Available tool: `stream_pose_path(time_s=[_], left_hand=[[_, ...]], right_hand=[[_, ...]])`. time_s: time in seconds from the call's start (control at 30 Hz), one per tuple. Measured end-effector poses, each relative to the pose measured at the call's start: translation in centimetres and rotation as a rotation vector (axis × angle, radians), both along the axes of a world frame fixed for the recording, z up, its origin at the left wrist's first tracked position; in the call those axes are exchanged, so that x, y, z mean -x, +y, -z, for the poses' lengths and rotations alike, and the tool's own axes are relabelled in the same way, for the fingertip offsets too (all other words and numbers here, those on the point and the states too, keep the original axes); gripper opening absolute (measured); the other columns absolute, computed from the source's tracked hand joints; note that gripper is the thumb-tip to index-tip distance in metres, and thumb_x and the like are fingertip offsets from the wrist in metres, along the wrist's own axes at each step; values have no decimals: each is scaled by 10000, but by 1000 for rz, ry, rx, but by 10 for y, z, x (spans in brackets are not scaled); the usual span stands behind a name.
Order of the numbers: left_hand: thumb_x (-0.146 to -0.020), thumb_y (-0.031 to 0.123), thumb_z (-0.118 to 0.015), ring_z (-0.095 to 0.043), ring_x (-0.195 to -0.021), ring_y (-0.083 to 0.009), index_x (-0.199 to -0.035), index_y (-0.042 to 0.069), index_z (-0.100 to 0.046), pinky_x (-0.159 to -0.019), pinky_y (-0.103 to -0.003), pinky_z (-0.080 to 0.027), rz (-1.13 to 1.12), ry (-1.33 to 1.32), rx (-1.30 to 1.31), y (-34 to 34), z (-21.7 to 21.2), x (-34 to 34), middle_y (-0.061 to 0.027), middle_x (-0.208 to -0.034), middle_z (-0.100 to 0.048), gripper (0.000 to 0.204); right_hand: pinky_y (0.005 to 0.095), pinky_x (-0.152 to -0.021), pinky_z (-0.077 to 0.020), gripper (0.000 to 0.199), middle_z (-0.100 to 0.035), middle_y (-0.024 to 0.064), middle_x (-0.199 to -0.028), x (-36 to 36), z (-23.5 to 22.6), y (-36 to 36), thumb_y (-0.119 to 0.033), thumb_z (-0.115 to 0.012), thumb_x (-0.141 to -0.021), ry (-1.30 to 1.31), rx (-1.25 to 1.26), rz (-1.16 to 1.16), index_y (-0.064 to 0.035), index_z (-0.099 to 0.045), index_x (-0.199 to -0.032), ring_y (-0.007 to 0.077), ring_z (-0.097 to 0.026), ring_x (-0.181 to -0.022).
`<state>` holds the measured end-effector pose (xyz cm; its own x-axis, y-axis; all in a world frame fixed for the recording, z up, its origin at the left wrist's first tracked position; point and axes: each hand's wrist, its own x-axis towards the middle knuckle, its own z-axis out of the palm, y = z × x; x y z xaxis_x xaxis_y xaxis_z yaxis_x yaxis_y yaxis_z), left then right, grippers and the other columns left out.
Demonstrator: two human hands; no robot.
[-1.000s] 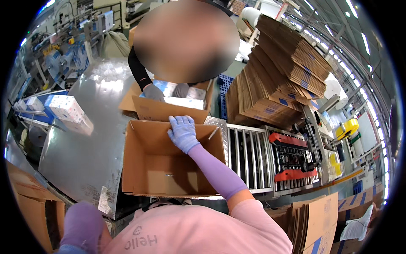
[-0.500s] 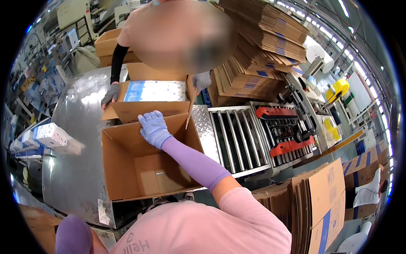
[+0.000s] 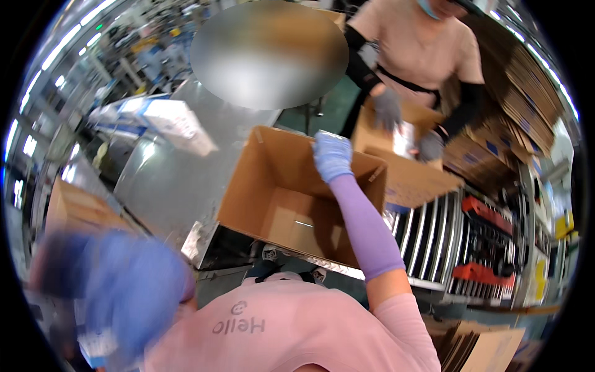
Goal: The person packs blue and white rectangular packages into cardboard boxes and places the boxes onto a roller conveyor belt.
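My right hand (image 3: pixel 333 156), in a light blue knit glove, closes over the far rim of an open cardboard box (image 3: pixel 291 208). No packages show inside, only bare walls and the bottom. My left hand (image 3: pixel 124 285) is a blue blur at the lower left, its fingers smeared by motion. Below it shows part of a white and blue package (image 3: pixel 96 347); whether the hand touches it, I cannot tell. Just beyond my box at the right, a co-worker's grey-gloved hands (image 3: pixel 409 127) work at a second cardboard carton (image 3: pixel 415 177), with something white inside.
A metal table (image 3: pixel 180 177) spreads to the left, with blurred white and blue packages (image 3: pixel 176 121) along its far side. A roller conveyor (image 3: pixel 431 239) with a red-trimmed machine (image 3: pixel 486 217) lies right. Flattened cartons are stacked far right (image 3: pixel 517 93) and lower right (image 3: pixel 489 350).
The view has swung left. My left hand has come into view in fast motion. The co-worker's carton has moved right, toward the rollers. My right hand stays at the box's far rim.
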<state>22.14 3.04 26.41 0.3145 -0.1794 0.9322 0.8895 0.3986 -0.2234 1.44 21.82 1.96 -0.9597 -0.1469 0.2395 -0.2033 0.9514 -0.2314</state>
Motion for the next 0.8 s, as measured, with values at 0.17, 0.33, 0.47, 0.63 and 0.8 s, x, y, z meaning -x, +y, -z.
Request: stream_pose_path(time_s=[0.17, 0.33, 0.47, 0.63, 0.8], left_hand=[[-837, 160, -627, -568, -1034, -203, -1151, 18, -565, -941, -314, -436, -123, -1048, -3, -82, 116, 82, -98, -1109, -595, 350], [-806, 276, -673, -456, -1220, -320, -1373, 86, -394, -1012, -384, -391, -457, -1318, 632, -140, 213, 153, -203, -1341, -435, 660], [-791, 62, -475, -597, -961, -351, -1221, 189, -574, -854, -411, -490, -122, -1888, 677, -144, 269, 159, -184, -1107, -558, 459], [-829, 83, -438, -621, -912, -356, -1248, 159, -551, -794, -415, -509, -98, -1894, 569, -153, 289, 159, -190, -1070, -598, 440], [-827, 85, -488, -625, -938, -370, -1242, 138, -543, -792, -434, -508, -1, -1973, 602, -163, 272, 160, -200, -1109, -578, 422]], right_hand=[[429, -674, -487, 179, -668, 104, -841, 18, 10, -9, -295, -554, -859, 102, -101, 29, -125, -605, -884, 309, -643, -806], [499, -706, -453, 224, -633, 173, -842, 25, 16, -49, -307, -488, -901, -14, -70, 2, -90, -547, -905, 384, -599, -809], [472, -728, -459, 328, -613, 213, -828, 41, -5, -38, -376, -534, -888, -293, -187, -156, -49, -544, -870, 421, -573, -828], [381, -828, -479, 508, -649, 203, -998, 104, -64, -158, -435, -616, -850, -495, 57, -455, -2, -578, -1114, 341, -620, -937], [422, -997, -378, 725, -482, 232, -1282, 178, -41, -317, -489, -639, -801, -153, -22, -629, -43, -422, -1330, 365, -444, -1212]])
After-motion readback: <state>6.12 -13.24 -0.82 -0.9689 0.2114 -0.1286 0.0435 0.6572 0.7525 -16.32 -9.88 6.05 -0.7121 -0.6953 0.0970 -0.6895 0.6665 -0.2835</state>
